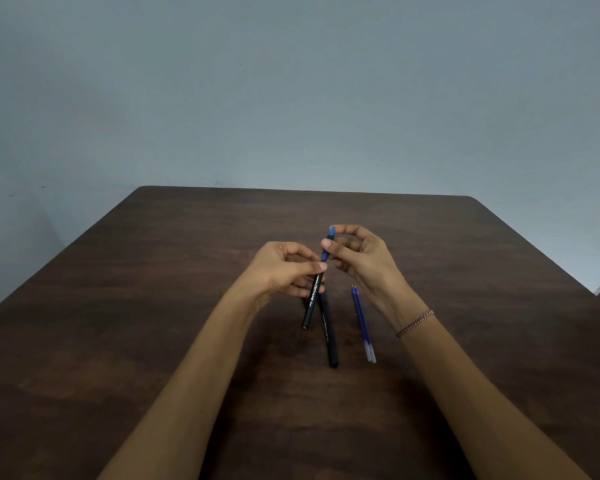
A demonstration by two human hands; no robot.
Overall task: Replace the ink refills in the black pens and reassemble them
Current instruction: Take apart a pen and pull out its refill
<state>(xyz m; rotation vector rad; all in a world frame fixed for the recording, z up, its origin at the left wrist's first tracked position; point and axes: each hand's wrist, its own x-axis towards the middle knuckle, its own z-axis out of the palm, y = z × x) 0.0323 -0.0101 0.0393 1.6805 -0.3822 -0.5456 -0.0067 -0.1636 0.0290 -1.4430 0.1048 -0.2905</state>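
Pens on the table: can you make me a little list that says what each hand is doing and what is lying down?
left hand: holds the black body of the held pen
right hand: pinches the blue top end of that pen
second pen: black, lying on the table, just below the hands
refills: two blue ones, side by side, lying right of the second pen
bracelet: on the right wrist

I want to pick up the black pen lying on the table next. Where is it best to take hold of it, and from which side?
Grip the black pen at its near half, from above. It lies flat, and that end points toward the person with bare table on its left. The far end sits under the left hand and the held pen.
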